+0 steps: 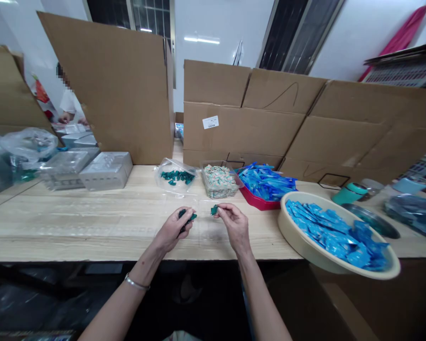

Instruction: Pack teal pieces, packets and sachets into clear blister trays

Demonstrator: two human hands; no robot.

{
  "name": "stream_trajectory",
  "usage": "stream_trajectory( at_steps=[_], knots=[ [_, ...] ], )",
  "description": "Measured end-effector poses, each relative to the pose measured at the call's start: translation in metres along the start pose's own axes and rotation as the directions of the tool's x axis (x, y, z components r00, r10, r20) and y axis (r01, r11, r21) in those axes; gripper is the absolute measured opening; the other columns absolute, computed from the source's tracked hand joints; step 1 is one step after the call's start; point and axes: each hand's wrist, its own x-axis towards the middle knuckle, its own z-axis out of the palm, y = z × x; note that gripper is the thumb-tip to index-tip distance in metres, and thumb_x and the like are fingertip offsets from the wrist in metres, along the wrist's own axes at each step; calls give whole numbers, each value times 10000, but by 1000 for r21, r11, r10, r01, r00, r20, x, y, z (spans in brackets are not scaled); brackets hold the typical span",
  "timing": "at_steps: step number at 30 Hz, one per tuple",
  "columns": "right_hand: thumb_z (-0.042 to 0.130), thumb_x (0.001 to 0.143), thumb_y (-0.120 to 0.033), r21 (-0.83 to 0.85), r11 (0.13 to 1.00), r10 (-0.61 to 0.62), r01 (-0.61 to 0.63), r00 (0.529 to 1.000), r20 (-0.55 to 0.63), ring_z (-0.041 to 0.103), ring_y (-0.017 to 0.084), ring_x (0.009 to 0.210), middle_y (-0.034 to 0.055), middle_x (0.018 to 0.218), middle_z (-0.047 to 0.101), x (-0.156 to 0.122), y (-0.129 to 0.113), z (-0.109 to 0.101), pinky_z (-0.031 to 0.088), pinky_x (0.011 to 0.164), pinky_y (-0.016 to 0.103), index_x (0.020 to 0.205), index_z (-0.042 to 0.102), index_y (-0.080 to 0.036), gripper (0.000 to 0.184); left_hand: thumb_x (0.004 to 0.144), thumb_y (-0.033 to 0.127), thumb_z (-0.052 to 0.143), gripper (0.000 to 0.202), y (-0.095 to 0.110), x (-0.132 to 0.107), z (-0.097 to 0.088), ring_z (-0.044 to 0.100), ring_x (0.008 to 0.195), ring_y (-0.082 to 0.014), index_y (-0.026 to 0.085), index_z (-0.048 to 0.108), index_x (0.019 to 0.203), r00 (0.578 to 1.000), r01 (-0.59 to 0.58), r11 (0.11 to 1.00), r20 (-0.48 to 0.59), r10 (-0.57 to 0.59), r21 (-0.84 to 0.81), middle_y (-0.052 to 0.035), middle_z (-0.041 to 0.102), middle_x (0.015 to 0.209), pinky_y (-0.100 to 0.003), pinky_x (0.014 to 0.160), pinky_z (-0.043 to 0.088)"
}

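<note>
My left hand (173, 229) is closed around several small dark green pieces (186, 219), which poke out between thumb and fingers. My right hand (235, 224) pinches one small green piece (214, 210) between thumb and forefinger, just above the table. The pieces are too small to name by kind. Beyond my left hand, a clear plastic bag (162, 185) lies with more green pieces (177, 176) on it. Beside it stands a clear plastic box (216, 193) filled with small pale and teal bits (218, 176). Thin clear plastic lies on the table under my hands.
A cream basin (287, 227) of blue packets (326, 232) overhangs the table edge at right. Behind it sits a red tray (257, 202) of blue packets. Clear plastic boxes (106, 171) stand at left. Cardboard (241, 128) walls the back; a person (69, 106) sits beyond.
</note>
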Motion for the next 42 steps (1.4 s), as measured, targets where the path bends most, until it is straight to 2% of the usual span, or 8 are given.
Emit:
stream_trajectory(
  at_steps=[7,13,17,21,24,28,33,42],
  knots=[
    [564,811,-192,-287,912,-238,292,949,208,563,162,847,46,861,565,-5,-4,3,471,726,285,824,670,-211,109,755,471,565,338,1,10,15,280,442,-37,147,533,843,968,98,979,209,-136,180,58,361,566,-143,348,139],
    [522,843,-168,-297,861,-313,414,889,333,564,167,863,48,871,578,-6,-2,-6,464,768,310,870,670,-226,161,773,450,532,297,3,8,10,265,419,-42,158,524,824,930,136,948,292,-222,287,65,351,548,-165,356,133],
    [495,853,-156,-287,858,-314,427,876,366,569,172,889,48,889,596,-8,1,-7,464,799,325,888,658,-233,184,779,320,511,168,-8,14,11,440,513,-88,163,562,749,978,-207,783,145,150,586,27,487,586,-205,485,353],
    [504,845,-191,-278,904,-242,325,924,295,570,171,927,60,999,577,-12,3,-6,470,822,324,925,634,-233,159,784,187,494,70,-20,19,10,547,726,-140,175,560,765,837,-424,432,163,522,796,-19,589,751,-267,721,418],
    [582,791,-264,-206,975,-51,86,984,171,600,149,804,71,1050,556,-15,4,0,517,696,289,1116,517,-229,334,812,168,471,68,-24,18,11,547,746,-150,175,537,800,771,-432,262,203,603,863,-30,570,773,-271,716,424],
    [608,751,-321,-185,976,141,-117,982,122,623,148,671,33,795,623,-18,6,13,518,652,283,1036,529,-176,329,835,193,463,69,-26,16,16,550,738,-156,178,529,823,776,-416,159,258,576,896,-31,558,785,-268,675,436],
    [572,753,-301,-164,969,188,-186,982,-4,622,154,587,1,605,613,-21,13,22,510,605,280,879,563,-158,191,841,192,459,72,-34,18,15,561,757,-149,177,528,827,757,-427,226,210,619,875,-30,569,787,-267,700,446],
    [522,778,-172,-430,884,-173,181,983,59,588,130,669,38,800,604,-25,16,24,506,609,251,823,602,-181,92,762,228,555,116,-41,21,6,585,787,-164,185,546,870,860,-327,461,57,507,825,-40,624,840,-308,751,455]
  ],
)
